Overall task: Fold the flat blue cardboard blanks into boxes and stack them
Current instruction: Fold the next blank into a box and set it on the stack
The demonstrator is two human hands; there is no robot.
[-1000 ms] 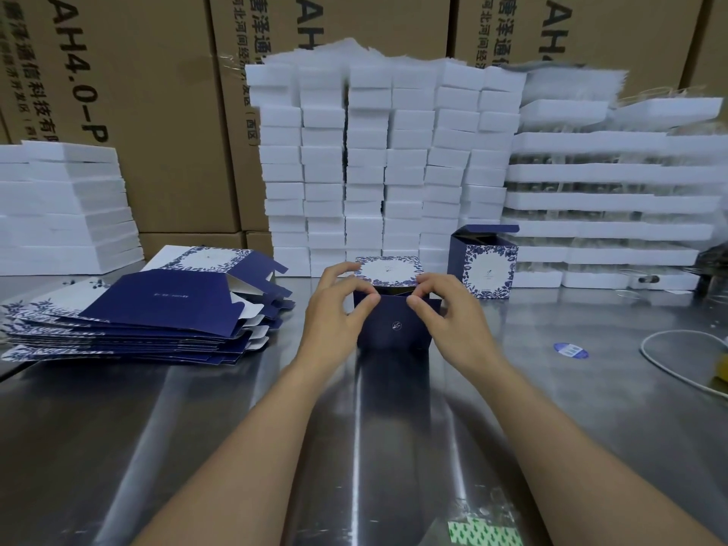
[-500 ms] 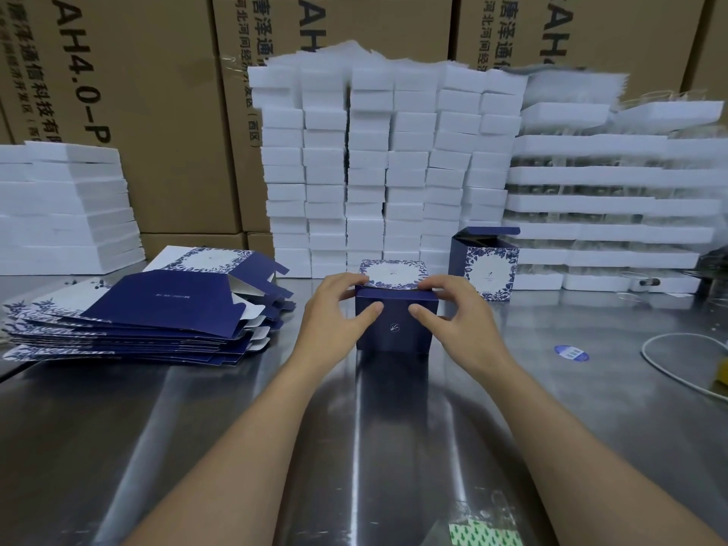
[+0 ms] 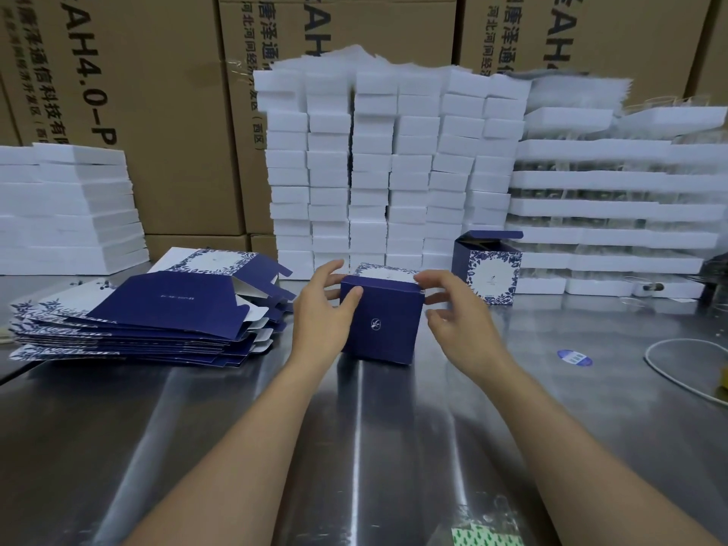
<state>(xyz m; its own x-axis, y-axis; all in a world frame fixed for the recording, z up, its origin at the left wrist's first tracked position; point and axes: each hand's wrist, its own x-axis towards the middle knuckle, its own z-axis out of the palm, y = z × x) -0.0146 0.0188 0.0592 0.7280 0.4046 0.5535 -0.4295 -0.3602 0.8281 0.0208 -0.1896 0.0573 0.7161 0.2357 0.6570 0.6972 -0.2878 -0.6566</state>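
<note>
Holding the folded box [image 3: 380,325] at mid-frame on the tabletop [image 3: 236,427]: my left grip [image 3: 323,309] clasps its left side, thumb on the front face. Right grip [image 3: 465,325] is loose, fingertips at the upper right edge. Flat blanks [image 3: 157,309] are piled centre left; the open-lidded box [image 3: 488,269] stands right of centre.

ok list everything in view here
dark blue folded cardboard box: one, blue, front centre
blue floral cardboard box: one, lid flap up, further right
flat blue cardboard blanks: one pile, blue, near left
white foam blocks: many stacks, white, centre back
white foam trays: stacked, white, back right
white foam slabs: stacked, white, back left
brown cardboard cartons: several, brown, rearmost
blue oval sticker: one, blue, near right
white cable: one, white, far right
steel table: one, silver, under everything
left hand: grips the box's left side
right hand: fingertips touch its top corner
</note>
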